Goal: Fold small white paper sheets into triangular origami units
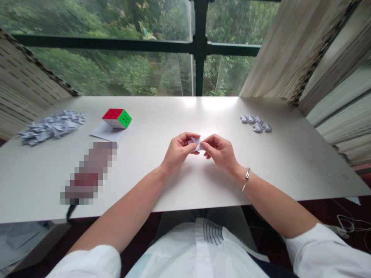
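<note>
Between my two hands is a small folded piece of white paper (pixel 197 143), raised just over the middle of the white table. My left hand (pixel 180 150) pinches its left side, thumb in front and fingers behind. On the right edge, the thumb and forefinger of my right hand (pixel 218 150) are closed on the same paper. My fingers cover part of its folds. Several small folded paper pieces (pixel 256 122) lie in a group to the right, apart from my hands.
A big heap of folded paper pieces (pixel 53 126) lies at the far left. Near it, a Rubik's cube (pixel 117 118) rests on flat white paper (pixel 106 133). A pixelated object (pixel 89 173) with a black strap lies at the front left. Beyond the table (pixel 185 185) is a window.
</note>
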A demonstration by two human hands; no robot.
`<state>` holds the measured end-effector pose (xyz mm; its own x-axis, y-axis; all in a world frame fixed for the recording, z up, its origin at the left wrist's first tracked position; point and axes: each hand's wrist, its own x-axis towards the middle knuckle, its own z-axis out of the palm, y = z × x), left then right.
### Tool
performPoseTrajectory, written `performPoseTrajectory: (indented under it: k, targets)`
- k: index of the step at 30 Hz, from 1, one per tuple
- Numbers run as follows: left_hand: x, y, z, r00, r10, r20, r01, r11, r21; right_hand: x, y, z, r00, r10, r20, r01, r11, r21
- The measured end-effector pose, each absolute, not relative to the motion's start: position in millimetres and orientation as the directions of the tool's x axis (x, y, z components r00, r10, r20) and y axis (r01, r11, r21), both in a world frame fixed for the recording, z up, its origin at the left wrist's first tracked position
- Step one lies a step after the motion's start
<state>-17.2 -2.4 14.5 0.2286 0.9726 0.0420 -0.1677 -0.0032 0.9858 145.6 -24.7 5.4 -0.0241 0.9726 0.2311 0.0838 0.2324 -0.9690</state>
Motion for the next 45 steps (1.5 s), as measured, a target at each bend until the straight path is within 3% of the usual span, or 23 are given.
performPoseTrajectory:
  k: [10, 15, 20, 26, 33, 37, 40, 45]
  targets:
    - [-16, -4, 15, 0.242, 0.969, 0.059, -0.174, -0.017, 0.985, 144, -27, 0, 0.010, 0.952, 0.307, 0.094, 0.304, -0.948]
    - [-16, -3, 13, 0.237, 0.971, 0.033, -0.239, 0.026, 0.971, 147, -24, 2, -0.029, 0.862, 0.507, 0.257, 0.496, -0.829]
    - [-18, -2, 15, 0.195, 0.981, 0.019, -0.290, 0.039, 0.956, 152, -20, 3, -0.197, 0.807, 0.557, 0.338, 0.589, -0.734]
    - [-17, -5, 21, 0.194, 0.978, 0.073, -0.382, 0.007, 0.924, 159, -19, 2, -0.123, 0.754, 0.646, 0.445, 0.623, -0.643]
    - [-18, -5, 14, 0.226, 0.957, 0.182, -0.214, -0.134, 0.968, 162, -23, 5, -0.112, 0.705, 0.700, 0.504, 0.647, -0.571]
    - [-18, -6, 9, 0.168, 0.945, 0.281, -0.189, -0.249, 0.950, 161, -24, 6, -0.112, 0.716, 0.689, 0.444, 0.656, -0.610]
    - [-17, -8, 10, 0.142, 0.933, 0.331, -0.162, -0.308, 0.937, 157, -25, 8, -0.083, 0.778, 0.623, 0.366, 0.605, -0.706]
    - [-15, -11, 13, 0.100, 0.949, 0.298, -0.193, -0.275, 0.942, 150, -24, 8, -0.022, 0.920, 0.390, 0.045, 0.391, -0.919]
